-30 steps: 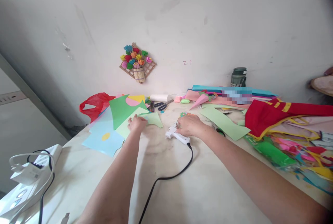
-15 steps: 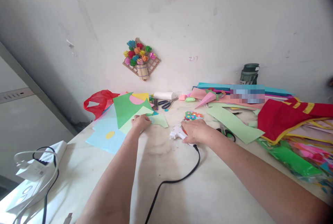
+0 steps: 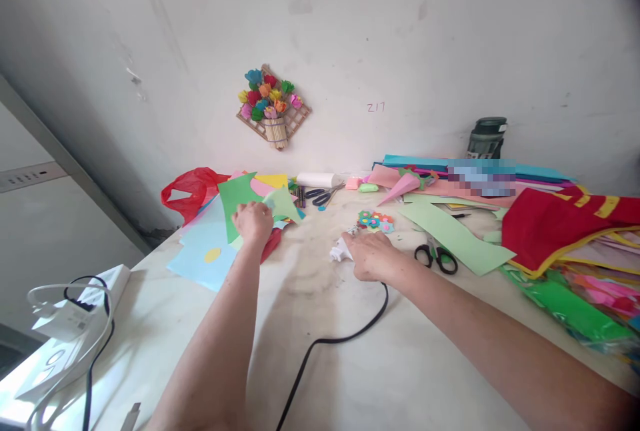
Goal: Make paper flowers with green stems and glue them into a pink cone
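Observation:
My left hand [image 3: 253, 223] is closed on a light green sheet of paper [image 3: 283, 203], raised over the pile of coloured paper at the left. Just beneath it, beside the wrist, shows a red piece [image 3: 271, 245] whose kind I cannot make out. Fingers curled, my right hand [image 3: 374, 255] grips a white glue gun [image 3: 341, 251] low over the table; its nozzle points left and the hand hides its handle. A black cord [image 3: 345, 338] runs from it towards me. Small colourful paper flowers [image 3: 375, 220] lie just beyond the right hand.
Black-handled scissors [image 3: 436, 257] and a light green strip [image 3: 457, 237] lie to the right, near red cloth [image 3: 555, 227]. Behind are a pink paper cone [image 3: 400, 187] and a dark bottle [image 3: 487, 139]. A power strip [image 3: 113, 284] sits at left, near a red bag [image 3: 193, 194].
My left hand has risen and moved left with the light green paper, uncovering the red piece. My right hand stays at the glue gun, shifted slightly, and the scissors show more fully.

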Motion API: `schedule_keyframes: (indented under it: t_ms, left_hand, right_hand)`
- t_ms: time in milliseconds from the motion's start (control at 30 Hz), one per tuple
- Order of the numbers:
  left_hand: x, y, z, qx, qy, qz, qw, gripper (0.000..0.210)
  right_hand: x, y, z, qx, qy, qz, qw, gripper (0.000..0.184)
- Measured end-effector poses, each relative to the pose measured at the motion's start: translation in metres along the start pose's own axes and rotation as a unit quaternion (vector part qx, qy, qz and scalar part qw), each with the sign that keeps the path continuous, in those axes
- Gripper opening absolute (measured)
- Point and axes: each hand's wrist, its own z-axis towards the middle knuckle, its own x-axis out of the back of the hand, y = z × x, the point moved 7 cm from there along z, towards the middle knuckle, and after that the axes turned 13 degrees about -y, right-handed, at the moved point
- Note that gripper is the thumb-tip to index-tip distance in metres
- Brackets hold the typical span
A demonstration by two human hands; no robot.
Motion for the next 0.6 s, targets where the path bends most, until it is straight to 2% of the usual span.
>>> schedule_keyframes:
  t_ms: [33,100,233,300,367,433,467,500,567,600]
  left_hand:
    - [0.011,-0.006,-0.001,0.021,0.036,0.026,0.999,0.017]
    - [0.023,-0.022,-0.001,0.081,0.049,0.065,0.993,0.018]
    - [0.028,-0.047,-0.002,0.165,0.008,0.053,0.985,0.016]
    - [0.032,-0.043,-0.002,0.162,0.014,0.019,0.987,0.019]
    - [0.04,-0.03,-0.003,0.138,0.036,-0.032,0.989,0.017]
    - [0.037,-0.012,-0.005,0.114,-0.008,-0.14,0.983,0.018]
    - [0.031,-0.002,-0.008,0.104,-0.046,-0.218,0.969,0.018]
    - [0.023,0.011,-0.012,0.083,-0.092,-0.311,0.942,0.017]
    - [0.002,0.037,-0.026,0.039,-0.196,-0.472,0.859,0.018]
    - [-0.008,0.048,-0.034,0.023,-0.234,-0.515,0.824,0.02]
  right_hand:
    - [-0.002,0.0,0.002,-0.004,0.0,0.005,1.0,0.07]
    - [-0.006,0.0,0.004,-0.006,0.002,0.016,1.0,0.074]
    - [-0.007,0.001,0.002,-0.011,0.017,0.038,0.999,0.067]
    - [-0.003,0.002,-0.001,-0.025,0.046,0.053,0.997,0.056]
    - [0.002,0.004,-0.006,-0.04,0.073,0.065,0.994,0.047]
    - [0.007,0.008,-0.01,-0.05,0.097,0.072,0.991,0.042]
    - [0.01,0.011,-0.012,-0.053,0.112,0.074,0.989,0.041]
    - [0.013,0.015,-0.014,-0.057,0.132,0.076,0.987,0.04]
    - [0.02,0.024,-0.019,-0.064,0.183,0.083,0.978,0.035]
    - [0.023,0.03,-0.021,-0.07,0.209,0.092,0.971,0.032]
